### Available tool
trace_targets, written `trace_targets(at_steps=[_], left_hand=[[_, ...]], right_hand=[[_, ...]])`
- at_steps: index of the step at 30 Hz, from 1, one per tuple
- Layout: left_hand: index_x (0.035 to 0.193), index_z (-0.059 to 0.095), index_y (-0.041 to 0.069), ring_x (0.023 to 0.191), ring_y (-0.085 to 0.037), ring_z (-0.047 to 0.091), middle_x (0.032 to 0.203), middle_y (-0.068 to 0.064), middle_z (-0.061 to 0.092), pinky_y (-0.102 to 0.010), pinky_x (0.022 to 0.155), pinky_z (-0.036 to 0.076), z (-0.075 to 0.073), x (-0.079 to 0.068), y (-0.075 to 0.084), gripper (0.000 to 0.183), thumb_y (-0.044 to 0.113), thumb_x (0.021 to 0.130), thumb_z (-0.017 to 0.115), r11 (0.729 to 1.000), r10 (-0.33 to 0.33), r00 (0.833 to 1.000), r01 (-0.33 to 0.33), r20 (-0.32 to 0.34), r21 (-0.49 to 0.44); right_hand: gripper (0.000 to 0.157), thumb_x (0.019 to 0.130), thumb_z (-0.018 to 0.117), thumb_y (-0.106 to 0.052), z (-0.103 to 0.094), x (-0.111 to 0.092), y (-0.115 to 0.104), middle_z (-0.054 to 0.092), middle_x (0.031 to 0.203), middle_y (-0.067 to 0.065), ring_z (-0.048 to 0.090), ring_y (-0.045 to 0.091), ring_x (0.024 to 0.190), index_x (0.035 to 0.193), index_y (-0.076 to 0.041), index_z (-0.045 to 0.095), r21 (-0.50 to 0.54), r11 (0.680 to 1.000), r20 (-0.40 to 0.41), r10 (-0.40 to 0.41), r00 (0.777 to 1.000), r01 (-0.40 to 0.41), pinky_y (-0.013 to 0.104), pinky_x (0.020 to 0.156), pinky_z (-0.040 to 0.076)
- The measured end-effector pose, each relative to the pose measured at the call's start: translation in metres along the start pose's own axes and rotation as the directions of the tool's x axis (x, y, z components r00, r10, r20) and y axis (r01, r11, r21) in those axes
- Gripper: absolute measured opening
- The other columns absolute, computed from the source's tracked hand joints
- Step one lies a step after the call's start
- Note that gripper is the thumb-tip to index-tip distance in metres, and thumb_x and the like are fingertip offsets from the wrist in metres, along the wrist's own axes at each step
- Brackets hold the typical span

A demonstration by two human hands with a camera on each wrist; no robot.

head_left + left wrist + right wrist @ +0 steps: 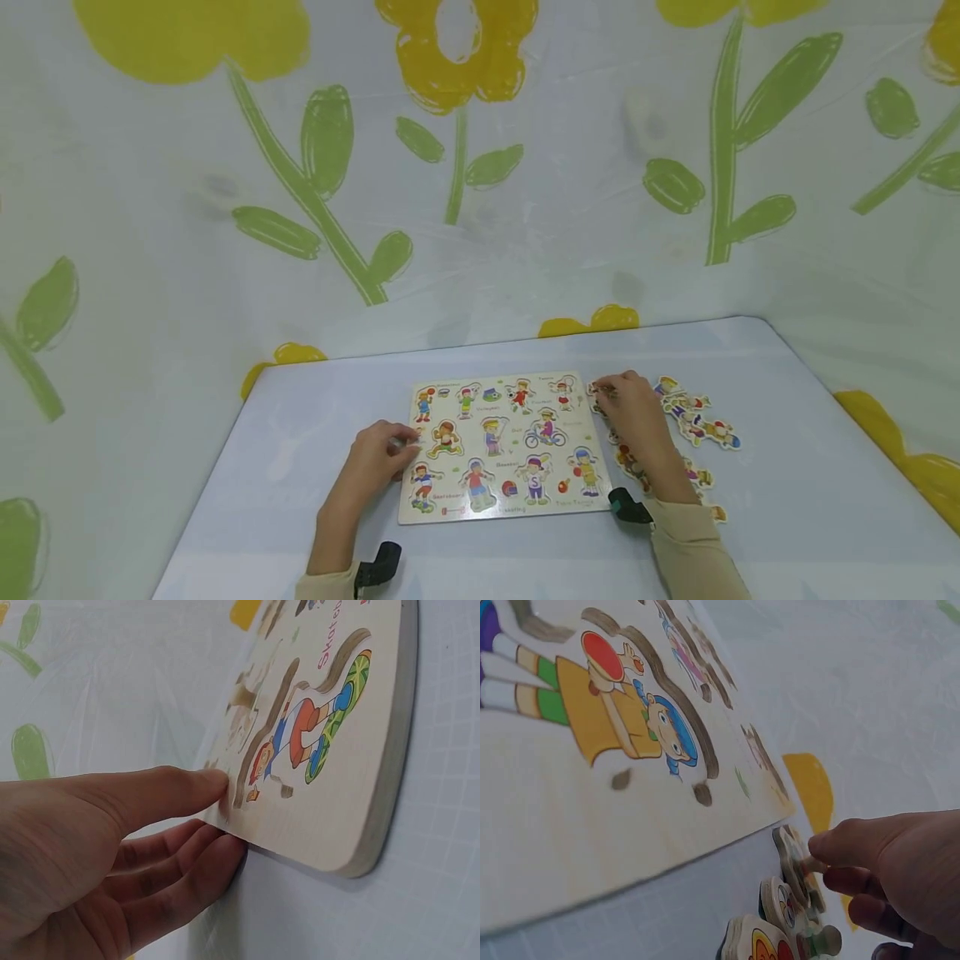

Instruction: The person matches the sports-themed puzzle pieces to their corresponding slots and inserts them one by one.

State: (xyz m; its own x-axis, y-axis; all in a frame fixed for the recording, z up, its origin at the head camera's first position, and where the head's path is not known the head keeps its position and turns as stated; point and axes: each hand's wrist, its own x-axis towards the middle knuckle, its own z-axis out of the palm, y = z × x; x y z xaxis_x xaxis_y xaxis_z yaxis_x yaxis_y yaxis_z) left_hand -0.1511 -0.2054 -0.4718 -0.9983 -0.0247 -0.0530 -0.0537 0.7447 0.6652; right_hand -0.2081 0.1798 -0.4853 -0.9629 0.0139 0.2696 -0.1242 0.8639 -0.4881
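A wooden peg puzzle board [517, 457] with recesses picturing children at sports lies flat on the table. My left hand [375, 454] grips its left edge. In the left wrist view, the thumb of that hand [142, 847] rests on the board's face [322, 832], with the fingers curled at its edge. Just past the board's upper right corner, my right hand [637, 412] pinches a small knobbed puzzle piece [789, 859] by its peg between thumb and index finger. Other pegged pieces [754, 941] sit close below that hand in the right wrist view.
Loose puzzle pieces [690, 412] lie in a cluster right of the board, some partly hidden under my right forearm. A white table [300, 425] bears everything. Behind it hangs a white cloth [555, 208] printed with yellow flowers and green leaves.
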Motion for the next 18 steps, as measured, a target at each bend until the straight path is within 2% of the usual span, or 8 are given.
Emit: trace_targets(at_steps=[5, 10, 18], left_hand=[[0.104, 0.072, 0.009, 0.072, -0.013, 0.056, 0.095, -0.006, 0.06, -0.018, 0.054, 0.051, 0.0003, -0.0003, 0.0002, 0.02, 0.013, 0.084, 0.075, 1.0, -0.014, 1.0, 0.014, 0.01, -0.01], [0.104, 0.072, 0.008, 0.072, -0.013, 0.055, 0.094, -0.007, 0.06, -0.019, 0.054, 0.05, -0.0015, -0.0007, -0.0009, 0.02, 0.011, 0.085, 0.075, 1.0, 0.002, 1.0, -0.001, 0.023, -0.006], [0.104, 0.072, 0.008, 0.071, -0.012, 0.055, 0.094, -0.007, 0.06, -0.019, 0.054, 0.05, -0.0005, 0.0001, -0.0017, 0.02, 0.012, 0.085, 0.075, 1.0, 0.013, 1.0, -0.013, 0.013, -0.012]], right_hand=[[0.02, 0.09, 0.069, -0.015, 0.0008, -0.0006, 0.0015, 0.069, 0.098, 0.014, 0.059, 0.029, 0.088, 0.107, -0.005, 0.074, -0.006, 1.0, 0.011, 0.009, 1.0, -0.009, 0.045, 0.079, 0.048], [0.021, 0.091, 0.068, -0.015, 0.004, -0.0019, 0.002, 0.069, 0.099, 0.014, 0.06, 0.03, 0.089, 0.109, -0.005, 0.073, -0.002, 1.0, 0.019, 0.026, 0.999, -0.026, 0.045, 0.079, 0.048], [0.019, 0.09, 0.069, -0.012, 0.0027, -0.0018, 0.001, 0.069, 0.096, 0.015, 0.061, 0.03, 0.087, 0.106, -0.004, 0.074, -0.001, 1.0, -0.011, -0.001, 1.0, 0.001, 0.046, 0.078, 0.05]])
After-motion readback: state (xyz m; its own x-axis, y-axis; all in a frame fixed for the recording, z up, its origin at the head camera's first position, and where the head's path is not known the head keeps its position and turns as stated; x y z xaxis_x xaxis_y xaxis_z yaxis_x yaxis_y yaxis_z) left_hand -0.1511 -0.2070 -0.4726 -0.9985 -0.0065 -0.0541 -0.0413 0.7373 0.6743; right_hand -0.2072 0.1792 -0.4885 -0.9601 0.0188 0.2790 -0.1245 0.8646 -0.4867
